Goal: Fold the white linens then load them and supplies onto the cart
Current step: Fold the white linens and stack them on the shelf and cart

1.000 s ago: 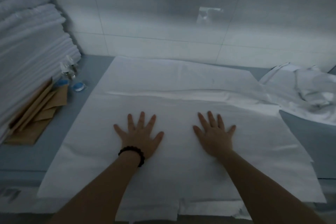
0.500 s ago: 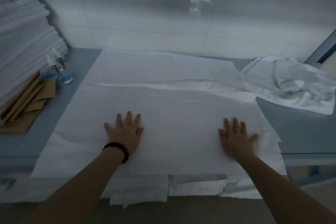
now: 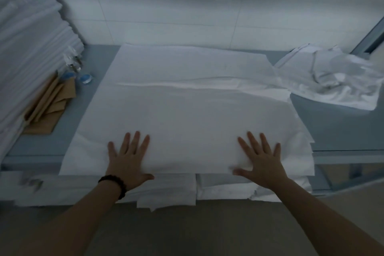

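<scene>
We face a pale tiled wall (image 3: 187,6) with a blue-grey tabletop (image 3: 332,127) set against it and a dim floor (image 3: 187,230) below its near edge. One large white linen (image 3: 187,110) lies spread flat over the middle of the tabletop, with a fold line running across it; its lower layers hang over the near edge. At far left we count one tall stack of folded linens (image 3: 31,37), and at far right one crumpled linen (image 3: 336,77) lying loose, touching the spread one at its far right corner. Several overlapping brown paper pieces (image 3: 52,106) lean against the foot of the stack.

We see two hands, both flat and wide, fingers straight and spread, palms down on the near edge of the spread linen, well apart. The left hand (image 3: 128,160) presses near the left of that edge, its thumb at the linen's front border. The right hand (image 3: 261,162) presses toward the right, thumb also at the border. Neither grips anything.

Near the stack stand small clear bottles (image 3: 72,62), too blurred to count, and two blue caps (image 3: 85,78). One dark beaded bracelet (image 3: 114,185) circles the left wrist.
</scene>
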The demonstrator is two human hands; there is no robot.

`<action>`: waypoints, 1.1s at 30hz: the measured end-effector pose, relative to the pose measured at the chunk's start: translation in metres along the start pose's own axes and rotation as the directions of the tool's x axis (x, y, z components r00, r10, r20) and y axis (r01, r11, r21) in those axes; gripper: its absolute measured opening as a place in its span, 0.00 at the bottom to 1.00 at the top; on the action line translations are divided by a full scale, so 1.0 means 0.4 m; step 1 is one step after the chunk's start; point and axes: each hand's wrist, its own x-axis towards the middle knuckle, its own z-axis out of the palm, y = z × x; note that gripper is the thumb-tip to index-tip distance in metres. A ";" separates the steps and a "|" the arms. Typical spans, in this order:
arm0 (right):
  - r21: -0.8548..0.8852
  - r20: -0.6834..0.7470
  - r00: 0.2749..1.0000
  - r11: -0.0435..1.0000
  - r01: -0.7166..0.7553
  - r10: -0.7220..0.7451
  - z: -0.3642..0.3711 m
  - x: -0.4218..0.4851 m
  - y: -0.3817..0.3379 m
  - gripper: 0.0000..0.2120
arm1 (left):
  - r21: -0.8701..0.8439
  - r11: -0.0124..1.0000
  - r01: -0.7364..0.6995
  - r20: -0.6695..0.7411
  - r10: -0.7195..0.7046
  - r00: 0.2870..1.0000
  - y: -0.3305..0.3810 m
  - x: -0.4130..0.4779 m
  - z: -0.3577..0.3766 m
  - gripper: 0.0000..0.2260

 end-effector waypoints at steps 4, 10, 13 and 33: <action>-0.083 -0.064 0.998 0.997 -0.008 0.002 0.002 -0.024 -0.014 0.54 | 0.088 0.996 0.028 -0.051 -0.023 0.998 0.012 -0.023 -0.004 0.46; -0.096 -0.188 0.976 0.987 -0.126 0.106 0.017 -0.049 -0.040 0.45 | 0.075 0.997 0.015 -0.103 -0.007 0.995 0.002 -0.052 -0.016 0.38; -0.075 -0.353 0.933 0.992 -0.097 0.065 0.025 -0.065 -0.044 0.41 | 0.009 1.000 -0.007 -0.203 0.009 0.979 -0.005 -0.071 -0.023 0.37; 0.046 -0.573 0.819 0.999 0.022 0.008 -0.095 -0.218 -0.018 0.24 | 0.053 0.994 -0.100 -0.469 0.113 0.876 -0.032 -0.237 -0.119 0.22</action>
